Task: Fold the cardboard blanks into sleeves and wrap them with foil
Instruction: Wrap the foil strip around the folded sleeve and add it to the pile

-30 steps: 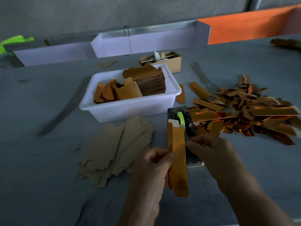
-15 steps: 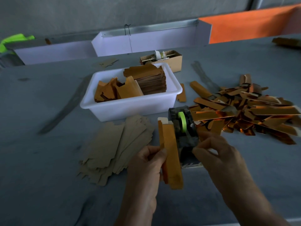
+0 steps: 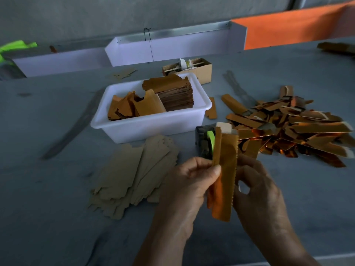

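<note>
Copper foil faces out on the sleeve (image 3: 223, 175), held upright over the desk (image 3: 48, 217) near its front edge, roughly mid-width. Left hand (image 3: 189, 181) pinches it, thumb on the front face, fingers curled behind. Right hand (image 3: 257, 191) sits at the sleeve's right edge with fingers curled; whether it actually grips the sleeve or just a bit of tape I cannot tell, the sleeve hides the contact. White cardboard tab shows at the sleeve's top end, so foil doesn't cover full length.

Held up off the desk probably so both faces are reachable while the foil seam gets closed; the tape dispenser (image 3: 204, 143) with the green roll stands right behind it, within reach, which fits that.

Layout reads as a flow, left to right:
- plain cardboard blanks (image 3: 132, 175), one fanned pile, left of the hands. Individual count not possible, they overlap.
- white tub (image 3: 153, 125) behind, toward desk centre: one stack of foil sheets (image 3: 176, 95) plus loose ones leaning at its left. Count unclear.
- finished sleeves (image 3: 292, 131), one heap toward the right edge, dozens by my guess.
- one small cardboard box (image 3: 199, 72) behind the tub.
- one stray piece flat just right of the tub.

Counts I trust: 1 sleeve in hand, 1 dispenser, 1 tub, 1 box, 2 hands.
</note>
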{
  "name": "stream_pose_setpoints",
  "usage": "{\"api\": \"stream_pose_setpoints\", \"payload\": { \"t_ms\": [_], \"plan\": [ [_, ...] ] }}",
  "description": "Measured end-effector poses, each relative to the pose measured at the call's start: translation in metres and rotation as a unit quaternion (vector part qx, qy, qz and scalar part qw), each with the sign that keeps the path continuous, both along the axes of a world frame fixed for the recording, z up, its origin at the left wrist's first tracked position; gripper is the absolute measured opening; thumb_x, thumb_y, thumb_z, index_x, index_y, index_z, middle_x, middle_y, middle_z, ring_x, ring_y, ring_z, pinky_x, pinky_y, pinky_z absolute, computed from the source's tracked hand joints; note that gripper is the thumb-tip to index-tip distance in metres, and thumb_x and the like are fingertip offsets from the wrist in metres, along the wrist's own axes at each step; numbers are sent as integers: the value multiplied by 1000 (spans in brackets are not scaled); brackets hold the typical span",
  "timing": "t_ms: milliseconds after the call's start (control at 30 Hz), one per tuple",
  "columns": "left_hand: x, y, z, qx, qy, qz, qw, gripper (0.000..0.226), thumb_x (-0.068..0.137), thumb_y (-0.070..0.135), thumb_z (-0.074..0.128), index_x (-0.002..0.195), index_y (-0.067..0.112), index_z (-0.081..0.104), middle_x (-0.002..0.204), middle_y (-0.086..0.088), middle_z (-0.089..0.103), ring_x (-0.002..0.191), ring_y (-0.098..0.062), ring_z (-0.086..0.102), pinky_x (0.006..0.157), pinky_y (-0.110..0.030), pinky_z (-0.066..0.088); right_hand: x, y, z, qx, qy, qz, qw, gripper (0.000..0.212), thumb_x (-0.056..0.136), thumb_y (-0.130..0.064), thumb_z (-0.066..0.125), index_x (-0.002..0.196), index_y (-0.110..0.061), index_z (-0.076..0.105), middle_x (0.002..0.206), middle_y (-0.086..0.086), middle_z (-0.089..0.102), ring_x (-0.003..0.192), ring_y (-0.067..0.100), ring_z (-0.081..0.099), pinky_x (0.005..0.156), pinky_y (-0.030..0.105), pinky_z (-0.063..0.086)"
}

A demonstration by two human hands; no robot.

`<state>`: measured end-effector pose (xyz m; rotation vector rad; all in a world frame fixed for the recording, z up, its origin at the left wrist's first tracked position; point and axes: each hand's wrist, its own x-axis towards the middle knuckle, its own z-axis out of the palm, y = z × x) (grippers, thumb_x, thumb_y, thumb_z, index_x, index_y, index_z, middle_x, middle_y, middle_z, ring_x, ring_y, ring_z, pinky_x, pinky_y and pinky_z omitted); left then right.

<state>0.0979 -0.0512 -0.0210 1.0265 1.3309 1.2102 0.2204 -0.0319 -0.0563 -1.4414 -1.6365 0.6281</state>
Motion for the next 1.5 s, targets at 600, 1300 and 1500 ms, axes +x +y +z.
{"api": "stream_pose_setpoints", "payload": {
  "t_ms": [600,1300,1500],
  "plan": [
    [3,7,-1,-55,37,-17,998,13,87,22,65,75,25,62,57,14,64,49,5,57,44,-9,40,9,1,3,20,-44,40,998,5,77,-15,71,76,-13,66,91,-14,59,79,3,58,63,6,43],
    [3,-7,5,-68,-60,2,996,6,85,10,66,82,12,72,82,-6,75,77,-17,73,70,-28,59,21,-2,54,-39,7,178,983,32,80,-17,61,86,-49,63,85,-22,64,77,0,60,60,16,50],
    [2,-11,8,-65,-66,-11,996,7,84,11,67,80,14,72,80,-4,75,76,-15,73,69,-25,59,20,-1,54,-30,-40,146,988,50,77,-21,68,103,-50,36,87,-30,59,75,-9,59,50,13,46]
  ]
}}
